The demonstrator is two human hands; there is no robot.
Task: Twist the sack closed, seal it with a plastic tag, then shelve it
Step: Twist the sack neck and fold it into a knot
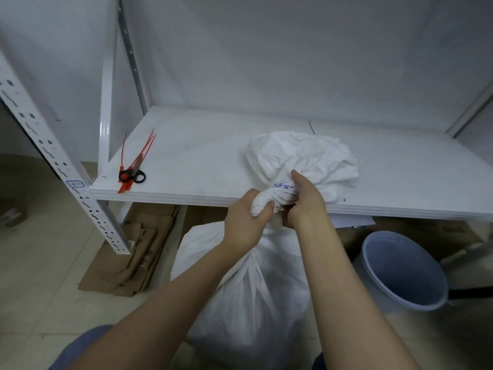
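A full white woven sack (pixel 248 295) stands on the floor in front of the shelf. Its neck is twisted into a tight rope with blue print on it. My left hand (pixel 246 221) grips the lower part of the twisted neck. My right hand (pixel 304 200) grips the neck just above, fingers curled round it. The loose mouth of the sack (pixel 306 156) fans out over the white shelf board (pixel 202 161). Several red plastic tags (pixel 138 156) lie on the shelf's left end, apart from both hands.
Black-handled scissors (pixel 133 176) lie on the red tags near the shelf's front left corner. A blue-grey bucket (pixel 405 268) stands on the floor at the right. Flattened cardboard (pixel 133 252) lies under the shelf. A perforated white upright (pixel 53 156) slants at the left.
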